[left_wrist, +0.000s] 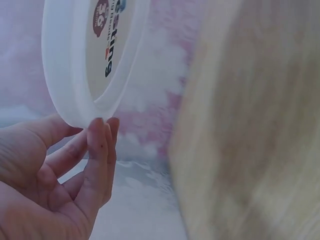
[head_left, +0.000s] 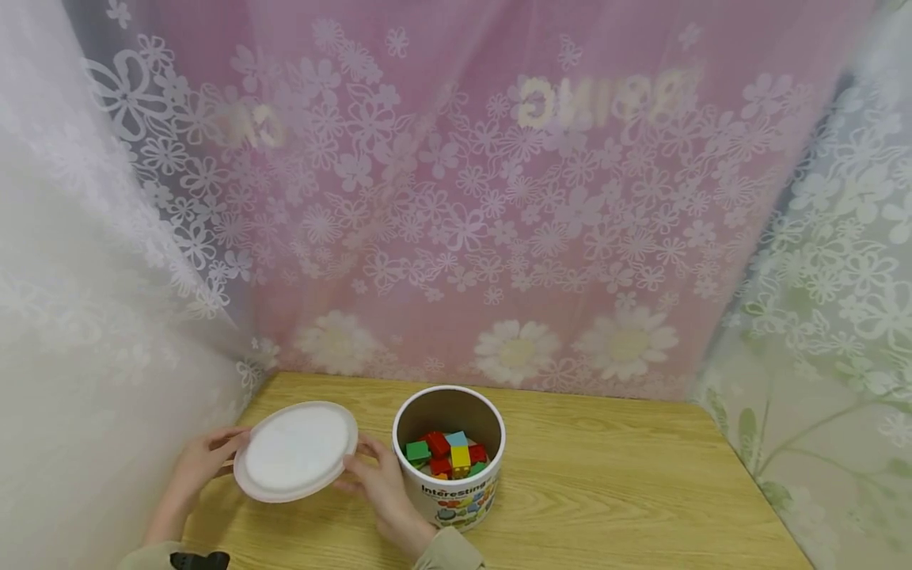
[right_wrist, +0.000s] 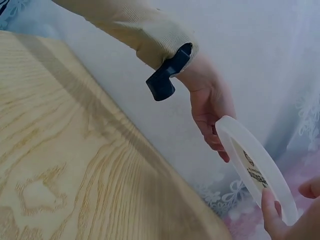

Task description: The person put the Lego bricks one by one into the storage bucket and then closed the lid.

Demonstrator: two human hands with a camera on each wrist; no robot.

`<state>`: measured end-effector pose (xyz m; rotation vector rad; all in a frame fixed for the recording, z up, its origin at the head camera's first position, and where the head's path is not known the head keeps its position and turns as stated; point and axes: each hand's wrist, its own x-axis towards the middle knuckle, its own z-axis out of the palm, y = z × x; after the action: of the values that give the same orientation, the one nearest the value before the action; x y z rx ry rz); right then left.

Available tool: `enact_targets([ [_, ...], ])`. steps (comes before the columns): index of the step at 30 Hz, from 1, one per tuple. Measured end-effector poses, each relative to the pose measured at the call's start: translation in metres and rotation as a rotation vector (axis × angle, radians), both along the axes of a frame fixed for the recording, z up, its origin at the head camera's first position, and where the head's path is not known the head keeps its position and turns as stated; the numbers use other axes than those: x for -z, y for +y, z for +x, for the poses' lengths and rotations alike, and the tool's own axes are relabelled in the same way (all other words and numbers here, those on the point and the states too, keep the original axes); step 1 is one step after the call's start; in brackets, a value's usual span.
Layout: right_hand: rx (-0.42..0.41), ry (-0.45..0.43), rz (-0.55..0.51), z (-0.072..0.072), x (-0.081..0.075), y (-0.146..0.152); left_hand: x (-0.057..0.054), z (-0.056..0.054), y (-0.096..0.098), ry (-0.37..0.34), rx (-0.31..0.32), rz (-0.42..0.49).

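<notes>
A round white plastic lid (head_left: 296, 448) hangs tilted above the table at the left. My left hand (head_left: 199, 465) pinches its left edge between thumb and fingers, as the left wrist view shows on the lid's rim (left_wrist: 64, 75). At the opposite edge my right hand (head_left: 388, 489) grips it, fingertips (right_wrist: 269, 200) on the underside. Dark printing shows on the lid's inner disc in both wrist views. Right beside my right hand stands an open white bucket (head_left: 456, 497), upright, with colourful building blocks (head_left: 439, 445) inside.
The bucket stands on a wood-grain table (head_left: 606, 475). Behind the table hangs a pink flowered curtain (head_left: 456, 237), and pale curtains (head_left: 93, 356) close in both sides. A dark wrist device (right_wrist: 170, 72) is strapped at my left sleeve.
</notes>
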<state>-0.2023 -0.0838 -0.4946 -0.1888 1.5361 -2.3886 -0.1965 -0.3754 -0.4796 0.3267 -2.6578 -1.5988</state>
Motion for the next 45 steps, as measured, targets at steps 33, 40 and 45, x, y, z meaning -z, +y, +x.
enact_targets([
  [33, 0.015, 0.13, -0.041, -0.008, -0.066, 0.059, -0.072, 0.003, 0.053, 0.216, 0.094, 0.158],
  [40, -0.014, 0.156, -0.005, -0.018, -0.07, 0.091, -0.076, -0.007, 0.076, 0.236, 0.144, 0.205],
  [45, -0.015, 0.171, 0.02, -0.025, -0.069, 0.117, -0.078, -0.014, 0.099, 0.232, 0.169, 0.246],
])
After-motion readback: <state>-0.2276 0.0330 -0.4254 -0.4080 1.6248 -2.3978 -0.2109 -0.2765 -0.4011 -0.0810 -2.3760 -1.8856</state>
